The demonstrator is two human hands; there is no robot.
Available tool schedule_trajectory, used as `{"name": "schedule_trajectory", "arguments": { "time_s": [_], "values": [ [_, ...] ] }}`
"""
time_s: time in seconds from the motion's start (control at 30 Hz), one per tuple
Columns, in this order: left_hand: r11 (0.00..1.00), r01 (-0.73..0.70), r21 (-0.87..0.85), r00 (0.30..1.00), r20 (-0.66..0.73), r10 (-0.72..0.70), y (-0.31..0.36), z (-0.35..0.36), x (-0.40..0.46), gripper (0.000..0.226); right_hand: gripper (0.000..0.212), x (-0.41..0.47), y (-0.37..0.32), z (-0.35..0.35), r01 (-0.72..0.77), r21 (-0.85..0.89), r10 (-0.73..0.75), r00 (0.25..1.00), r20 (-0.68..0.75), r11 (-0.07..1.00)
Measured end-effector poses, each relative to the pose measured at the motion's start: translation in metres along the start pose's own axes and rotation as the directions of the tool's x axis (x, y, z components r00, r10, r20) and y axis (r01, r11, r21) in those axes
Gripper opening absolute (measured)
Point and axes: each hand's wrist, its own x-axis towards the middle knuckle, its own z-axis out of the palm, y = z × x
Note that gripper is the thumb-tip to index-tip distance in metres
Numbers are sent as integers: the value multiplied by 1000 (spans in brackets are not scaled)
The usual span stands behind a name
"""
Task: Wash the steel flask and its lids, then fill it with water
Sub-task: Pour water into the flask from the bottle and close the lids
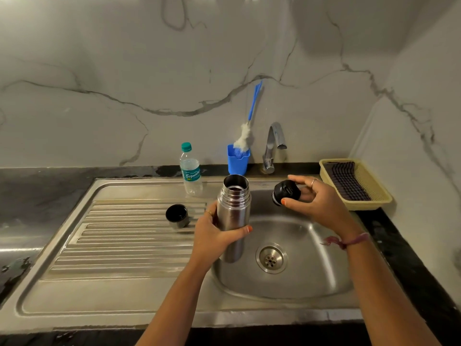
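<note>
Two hands over the sink (pixel 311 283): left hand (pixel 212 236) wrapped around the open steel flask (pixel 233 211), upright above the basin's left edge; right hand (pixel 316 201) pinches the black stopper (pixel 285 192) above the basin's far side. Cup lid (pixel 177 216) stands on the drainboard, left of the basin. Behind the sink: water bottle (pixel 190 171), blue holder (pixel 238 161) with brush (pixel 245 134), tap (pixel 273 146); basket (pixel 374 196) at right.

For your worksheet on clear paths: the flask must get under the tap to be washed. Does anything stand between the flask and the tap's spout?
Nothing visible does. The left hand holds the steel flask upright over the sink basin; the tap stands behind, open space between them.
</note>
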Motion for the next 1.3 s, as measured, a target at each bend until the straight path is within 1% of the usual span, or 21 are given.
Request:
{"name": "schedule_trajectory", "arguments": {
  "time_s": [0.1, 0.23, 0.3, 0.37, 0.47, 0.7, 0.9, 1.0, 1.03, 1.07, 1.1, 1.17, 1.2, 1.23, 1.3],
  "values": [
    [1000, -1, -9, 1000, -7, 1, 0, 9, -1, 62, 60, 0, -20, -10, 59, 23, -59, 998, -5, 998],
    [1000, -18, 8, 1000, 0, 18, 1, 20, -2, 66, 52, 3, -65, -24, 114, 260, -130, 990, 46, 959],
    [999, -29, 20, 1000, 1, 29, 2, 24, -3, 66, 52, 4, -86, -29, 160, 287, -193, 977, 91, 944],
    [999, -31, 18, 1000, 5, 31, 3, 29, -4, 66, 54, 9, -101, -34, 189, 247, -235, 956, 175, 950],
    [1000, -26, 16, 1000, 16, 25, 4, 34, -4, 69, 53, 22, -108, -36, 196, 154, -235, 924, 301, 968],
    [999, -28, 25, 999, 25, 27, 8, 41, -6, 74, 54, 33, -113, -36, 254, -22, -215, 859, 464, 967],
    [998, -38, 47, 999, 9, 38, 13, 46, -8, 74, 57, 33, -115, -31, 298, -198, -171, 858, 485, 934],
    [997, -47, 56, 999, 18, 46, 14, 48, -9, 74, 68, 33, -114, -25, 315, -324, -145, 878, 457, 892],
    [997, -50, 60, 999, 22, 48, 15, 49, -10, 73, 73, 32, -114, -25, 314, -340, -137, 880, 455, 886],
    [997, -51, 63, 998, 25, 50, 15, 49, -10, 72, 78, 32, -113, -28, 303, -320, -127, 873, 471, 898],
    [997, -52, 64, 998, 28, 50, 15, 50, -10, 72, 81, 32, -112, -32, 280, -254, -117, 851, 513, 926],
    [997, -51, 64, 998, 36, 49, 14, 51, -11, 74, 83, 30, -109, -41, 230, -103, -117, 773, 624, 968],
    [997, -50, 62, 998, 39, 48, 14, 51, -11, 75, 81, 29, -107, -43, 234, -70, -130, 739, 661, 970],
    [997, -50, 62, 998, 41, 48, 15, 51, -12, 75, 76, 29, -105, -43, 247, -55, -146, 723, 675, 967],
    [997, -54, 62, 998, 42, 51, 16, 52, -12, 74, 65, 29, -104, -39, 253, -41, -167, 742, 649, 967]
  ]
}}
